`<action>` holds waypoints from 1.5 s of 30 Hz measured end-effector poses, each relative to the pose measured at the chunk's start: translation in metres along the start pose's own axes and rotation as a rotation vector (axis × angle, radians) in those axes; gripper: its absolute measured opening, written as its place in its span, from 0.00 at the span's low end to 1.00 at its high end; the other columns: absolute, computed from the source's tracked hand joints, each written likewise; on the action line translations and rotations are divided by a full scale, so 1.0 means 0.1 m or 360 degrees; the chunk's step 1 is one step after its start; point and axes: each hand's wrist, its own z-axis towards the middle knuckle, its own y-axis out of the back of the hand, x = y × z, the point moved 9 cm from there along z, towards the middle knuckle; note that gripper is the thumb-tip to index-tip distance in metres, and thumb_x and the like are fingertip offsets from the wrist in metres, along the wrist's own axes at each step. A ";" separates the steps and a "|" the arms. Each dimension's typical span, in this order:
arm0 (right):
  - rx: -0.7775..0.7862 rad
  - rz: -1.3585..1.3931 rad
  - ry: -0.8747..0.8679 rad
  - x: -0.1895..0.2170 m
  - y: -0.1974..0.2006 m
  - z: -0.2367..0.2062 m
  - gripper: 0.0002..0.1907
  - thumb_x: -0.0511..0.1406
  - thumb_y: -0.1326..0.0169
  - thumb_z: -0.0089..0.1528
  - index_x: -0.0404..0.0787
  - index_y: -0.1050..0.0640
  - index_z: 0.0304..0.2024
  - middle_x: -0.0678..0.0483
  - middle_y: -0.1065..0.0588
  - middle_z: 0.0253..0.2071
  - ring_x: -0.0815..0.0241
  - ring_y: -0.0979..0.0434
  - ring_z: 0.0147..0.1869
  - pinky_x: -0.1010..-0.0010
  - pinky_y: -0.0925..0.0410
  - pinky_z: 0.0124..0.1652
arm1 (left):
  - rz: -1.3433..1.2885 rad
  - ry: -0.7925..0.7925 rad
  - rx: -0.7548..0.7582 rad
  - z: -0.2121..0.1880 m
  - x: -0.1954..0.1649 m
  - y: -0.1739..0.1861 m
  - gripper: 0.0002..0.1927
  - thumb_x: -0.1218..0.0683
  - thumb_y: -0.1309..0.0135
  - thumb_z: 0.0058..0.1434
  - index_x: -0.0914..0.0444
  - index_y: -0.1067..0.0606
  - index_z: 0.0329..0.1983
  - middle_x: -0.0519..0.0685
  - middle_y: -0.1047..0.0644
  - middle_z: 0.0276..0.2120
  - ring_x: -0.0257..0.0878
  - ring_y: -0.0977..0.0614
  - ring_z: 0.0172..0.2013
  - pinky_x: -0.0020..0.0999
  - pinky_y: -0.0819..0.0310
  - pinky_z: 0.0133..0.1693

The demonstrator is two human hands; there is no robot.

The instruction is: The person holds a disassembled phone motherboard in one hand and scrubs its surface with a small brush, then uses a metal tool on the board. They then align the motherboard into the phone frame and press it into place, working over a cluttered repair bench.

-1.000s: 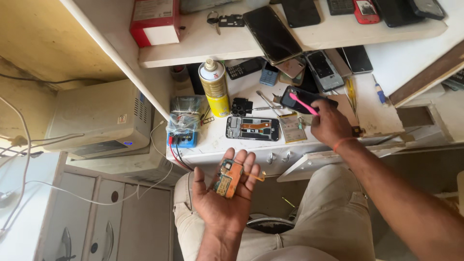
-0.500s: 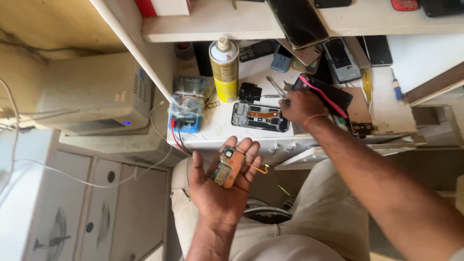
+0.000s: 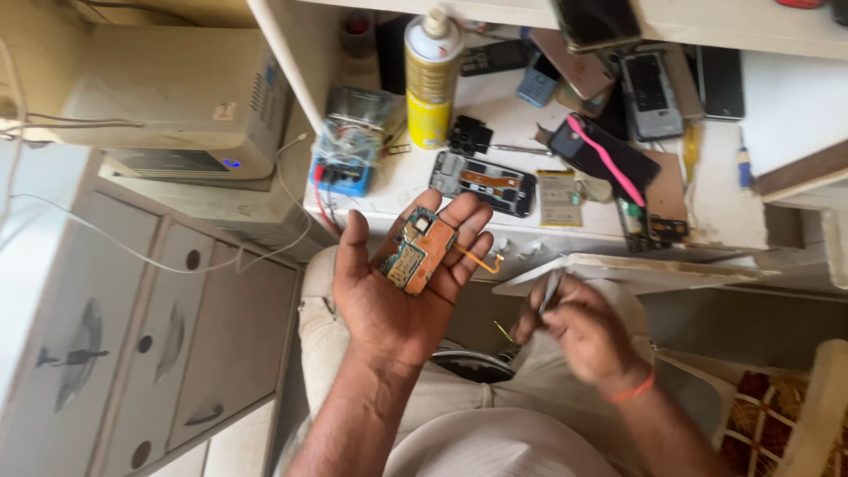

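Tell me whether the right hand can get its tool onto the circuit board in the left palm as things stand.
Probably yes. The circuit board lies face up on the open left hand, nothing covering it, and the right hand with its thin metal tool is just beside it.

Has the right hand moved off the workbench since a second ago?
Yes. The right hand has pulled back from the opened phone on the workbench, down toward the lap, now pinching a thin metal tool.

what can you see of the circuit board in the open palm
The circuit board is a small, roughly rectangular phone board, orange-brown with teal patches and silvery metal shields. It lies flat, face up, across the fingers of the open left hand, held below the workbench edge. A thin orange flex cable sticks out from its right side, bending at the end. Nothing else touches it.
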 end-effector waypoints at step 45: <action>-0.0241 -0.1352 0.0403 1.16 -0.90 -0.51 0.14 0.35 0.49 0.68 0.33 0.18 0.50 0.57 0.24 0.22 0.72 0.26 0.25 0.79 0.33 0.26 | 0.0136 0.0194 0.0549 -0.30 0.44 -0.46 0.40 0.29 0.68 0.73 0.70 0.31 0.61 0.73 0.30 0.63 0.63 0.28 0.66 0.55 0.39 0.70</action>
